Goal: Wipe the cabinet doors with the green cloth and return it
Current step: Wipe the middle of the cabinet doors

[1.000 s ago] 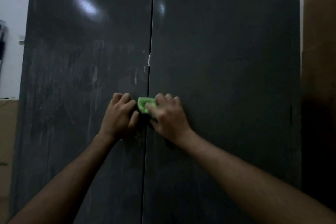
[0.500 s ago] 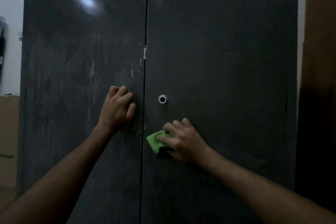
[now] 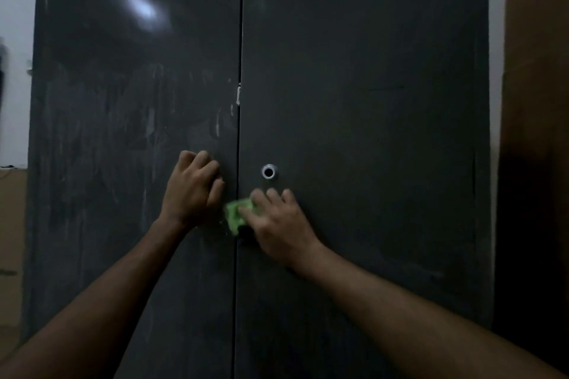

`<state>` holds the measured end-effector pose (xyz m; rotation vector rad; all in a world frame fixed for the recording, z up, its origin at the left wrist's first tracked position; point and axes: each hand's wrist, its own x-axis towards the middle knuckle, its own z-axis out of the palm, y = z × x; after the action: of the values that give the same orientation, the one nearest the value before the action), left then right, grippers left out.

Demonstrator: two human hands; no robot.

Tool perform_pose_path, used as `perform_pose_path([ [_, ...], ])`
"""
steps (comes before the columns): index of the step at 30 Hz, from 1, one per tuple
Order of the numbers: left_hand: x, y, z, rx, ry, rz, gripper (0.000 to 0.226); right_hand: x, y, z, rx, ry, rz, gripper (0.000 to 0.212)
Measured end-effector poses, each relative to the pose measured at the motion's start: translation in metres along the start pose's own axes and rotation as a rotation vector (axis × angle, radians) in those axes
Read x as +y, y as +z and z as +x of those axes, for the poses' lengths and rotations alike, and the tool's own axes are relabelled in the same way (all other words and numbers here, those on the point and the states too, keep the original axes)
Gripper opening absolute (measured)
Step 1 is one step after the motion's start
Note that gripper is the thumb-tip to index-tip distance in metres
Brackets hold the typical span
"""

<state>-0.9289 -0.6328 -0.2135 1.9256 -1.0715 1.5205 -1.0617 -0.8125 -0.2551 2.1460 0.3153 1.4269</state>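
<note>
A tall dark grey cabinet fills the view, with a left door [image 3: 132, 132] and a right door [image 3: 369, 132] meeting at a centre seam. My right hand [image 3: 277, 224] presses a small folded green cloth [image 3: 236, 215] against the right door at the seam, just below a round silver lock [image 3: 268, 171]; my fingers cover most of the cloth. My left hand [image 3: 192, 189] rests with curled fingers against the left door beside the seam, holding nothing. Pale streaks and smears mark the left door.
A brown wooden panel [image 3: 535, 132] stands close on the right of the cabinet. A pale wall [image 3: 15, 40] and a beige cupboard [image 3: 10, 240] show at the left edge. A small white mark [image 3: 238, 95] sits on the seam above the hands.
My right hand slid the cloth down from the lock, uncovering it, then back up and left towards the seam. My left hand has stayed in place on the left door.
</note>
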Motion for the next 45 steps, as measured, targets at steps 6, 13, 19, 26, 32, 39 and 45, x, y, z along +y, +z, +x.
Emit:
perform_pose_path([
  [6, -0.003, -0.007, 0.003, -0.026, 0.058, 0.053, 0.031, 0.005, -0.005, -0.007, 0.054, 0.130, 0.005, 0.045],
  [13, 0.006, -0.006, 0.002, -0.001, -0.001, -0.014, 0.039, 0.079, -0.027, -0.022, 0.161, 0.424, -0.034, 0.048],
  [19, 0.005, -0.006, -0.001, -0.019, 0.010, 0.002, 0.040, 0.020, 0.004, -0.035, 0.021, -0.007, 0.077, 0.049],
  [26, 0.011, -0.003, -0.004, 0.027, -0.047, -0.024, 0.036, 0.111, -0.032, -0.035, 0.150, 0.185, 0.010, 0.043],
  [32, 0.013, -0.009, -0.014, -0.036, 0.037, 0.167, 0.043, 0.069, -0.019, -0.069, 0.013, -0.001, 0.060, 0.050],
  [39, 0.024, 0.001, -0.011, 0.058, 0.005, 0.230, 0.035, 0.176, -0.061, -0.091, 0.268, 0.549, -0.020, 0.044],
  [45, 0.029, 0.008, -0.013, 0.083, -0.074, 0.233, 0.034, 0.126, -0.036, -0.117, 0.096, 0.081, 0.025, 0.045],
])
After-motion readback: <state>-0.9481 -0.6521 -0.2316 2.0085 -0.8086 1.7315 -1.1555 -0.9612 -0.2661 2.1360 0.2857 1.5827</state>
